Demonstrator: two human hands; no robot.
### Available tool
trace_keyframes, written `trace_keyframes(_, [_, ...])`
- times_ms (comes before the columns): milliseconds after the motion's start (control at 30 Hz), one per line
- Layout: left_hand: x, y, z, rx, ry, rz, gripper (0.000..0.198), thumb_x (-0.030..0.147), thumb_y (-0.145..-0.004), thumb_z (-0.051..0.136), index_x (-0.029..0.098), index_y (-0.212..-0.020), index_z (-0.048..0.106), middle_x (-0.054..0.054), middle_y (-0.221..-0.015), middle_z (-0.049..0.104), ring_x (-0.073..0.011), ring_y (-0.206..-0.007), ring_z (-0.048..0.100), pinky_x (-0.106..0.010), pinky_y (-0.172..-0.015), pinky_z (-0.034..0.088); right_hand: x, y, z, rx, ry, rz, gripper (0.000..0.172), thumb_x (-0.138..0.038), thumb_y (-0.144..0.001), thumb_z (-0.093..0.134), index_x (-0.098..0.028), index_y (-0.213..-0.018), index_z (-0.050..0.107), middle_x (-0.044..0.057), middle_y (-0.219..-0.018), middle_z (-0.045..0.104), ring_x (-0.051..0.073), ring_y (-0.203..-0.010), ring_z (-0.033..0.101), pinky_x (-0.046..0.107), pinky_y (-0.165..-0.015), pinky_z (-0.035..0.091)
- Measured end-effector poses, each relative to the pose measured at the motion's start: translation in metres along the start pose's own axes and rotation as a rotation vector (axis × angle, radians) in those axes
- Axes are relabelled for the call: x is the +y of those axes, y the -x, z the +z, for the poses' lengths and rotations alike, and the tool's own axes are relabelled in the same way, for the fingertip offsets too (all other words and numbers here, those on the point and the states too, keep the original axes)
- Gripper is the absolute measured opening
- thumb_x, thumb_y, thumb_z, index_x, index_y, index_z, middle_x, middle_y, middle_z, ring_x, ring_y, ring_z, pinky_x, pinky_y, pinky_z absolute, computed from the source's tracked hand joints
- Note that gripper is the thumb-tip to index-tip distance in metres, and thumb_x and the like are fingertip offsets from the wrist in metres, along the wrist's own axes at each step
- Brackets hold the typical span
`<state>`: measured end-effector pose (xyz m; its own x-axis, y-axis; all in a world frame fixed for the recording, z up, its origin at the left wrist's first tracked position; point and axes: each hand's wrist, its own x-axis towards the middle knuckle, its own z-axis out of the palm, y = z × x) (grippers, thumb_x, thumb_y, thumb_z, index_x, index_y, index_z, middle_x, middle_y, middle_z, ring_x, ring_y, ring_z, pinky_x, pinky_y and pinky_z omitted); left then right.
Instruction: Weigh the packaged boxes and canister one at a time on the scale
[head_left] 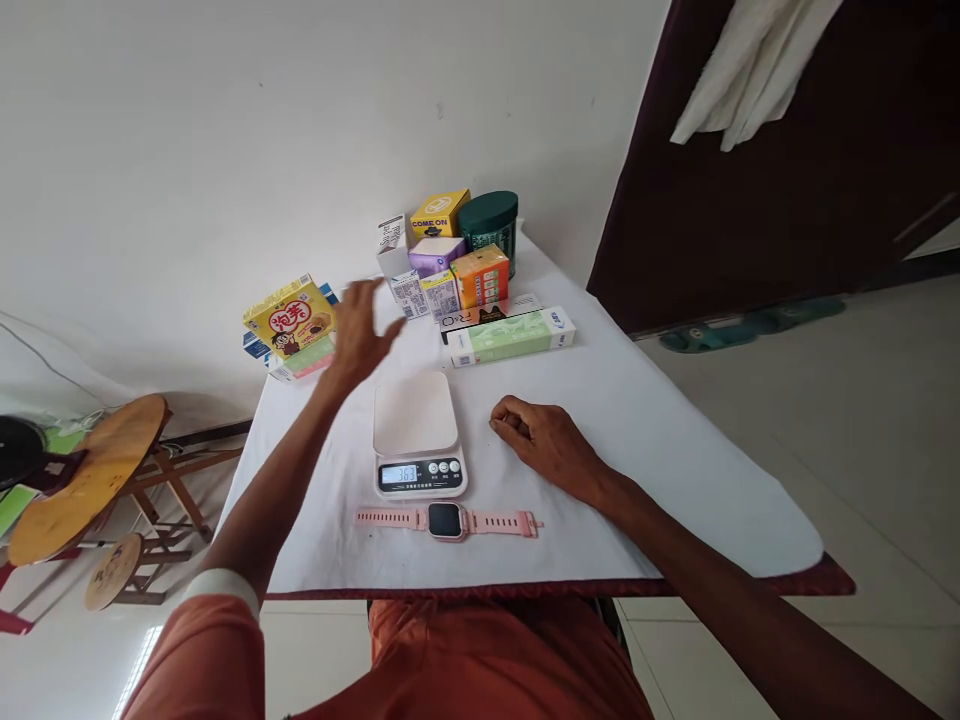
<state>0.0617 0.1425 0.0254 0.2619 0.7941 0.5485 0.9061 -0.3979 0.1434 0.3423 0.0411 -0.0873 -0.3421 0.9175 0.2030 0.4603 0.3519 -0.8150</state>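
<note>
- And here sits the kitchen scale, between the two hands, nearer side of the left hand, its lit display turned toward the person, presumably so the digits, which look like 363, read easily.
- Just left of the left hand, the yellow snack box rests tilted over other cartons, stacked perhaps to save room.
- Beyond and right of that hand, a cluster: small white box, orange box, purple box and dark green canister, the tall canister at the back, likely so it hides little.
- Past the right hand, the long pale-green carton lies on its side, a stable way to rest.
- Nearer the person than both hands, the pink smartwatch lies stretched flat, probably so it won't roll up.
- Now the left hand! Blurred, raised, fingers spread wide; no object shows in it, and contact with the nearby boxes is impossible to tell.
- The right hand rests on the white tablecloth, fingers loosely curled, apart from the scale; whether anything hides inside, the view doesn't reveal.
</note>
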Motion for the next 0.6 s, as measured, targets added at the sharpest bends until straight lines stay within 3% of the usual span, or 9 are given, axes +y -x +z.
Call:
trace_keyframes(100, [0.047,-0.016,0.044,-0.36,0.041,0.117,0.058,0.041,-0.091,0.075,0.022,-0.142,0.054,-0.017,-0.14,0.059,-0.0367,-0.13,0.056,-0.055,-0.108,0.046,-0.001,0.001,-0.001,-0.003,-0.014,0.0,0.016,-0.031,-0.095,0.05,-0.025,-0.082,0.058,-0.003,-0.063,0.06,0.016,-0.057,0.055,0.029,-0.065,0.044])
trace_keyframes(200, [0.079,-0.027,0.081,-0.561,0.033,0.125,0.067,0.041,-0.087,0.08,0.022,-0.144,0.052,-0.019,-0.14,0.058,-0.0396,-0.131,0.055,-0.057,-0.105,0.047,-0.001,0.001,0.0,0.003,-0.01,-0.014,0.015,-0.028,-0.094,0.05,-0.025,-0.082,0.057,-0.002,-0.065,0.061,0.016,-0.059,0.055,0.029,-0.065,0.043])
trace_keyframes(333, [0.098,-0.036,0.105,-0.577,-0.046,0.128,0.062,0.034,-0.085,0.081,0.021,-0.139,0.052,-0.02,-0.141,0.054,-0.0401,-0.132,0.053,-0.057,-0.104,0.046,0.003,0.0,0.002,-0.008,0.021,-0.016,0.014,-0.024,-0.095,0.05,-0.025,-0.082,0.055,-0.002,-0.066,0.063,0.016,-0.059,0.056,0.029,-0.066,0.041])
trace_keyframes(600, [0.116,-0.032,0.108,-0.516,-0.092,0.181,0.046,0.022,-0.086,0.078,0.019,-0.124,0.054,-0.018,-0.135,0.056,-0.037,-0.129,0.052,-0.053,-0.105,0.045,0.004,-0.001,0.004,-0.017,0.057,-0.016,0.014,-0.018,-0.096,0.051,-0.025,-0.083,0.053,-0.001,-0.07,0.065,0.017,-0.062,0.058,0.029,-0.068,0.04])
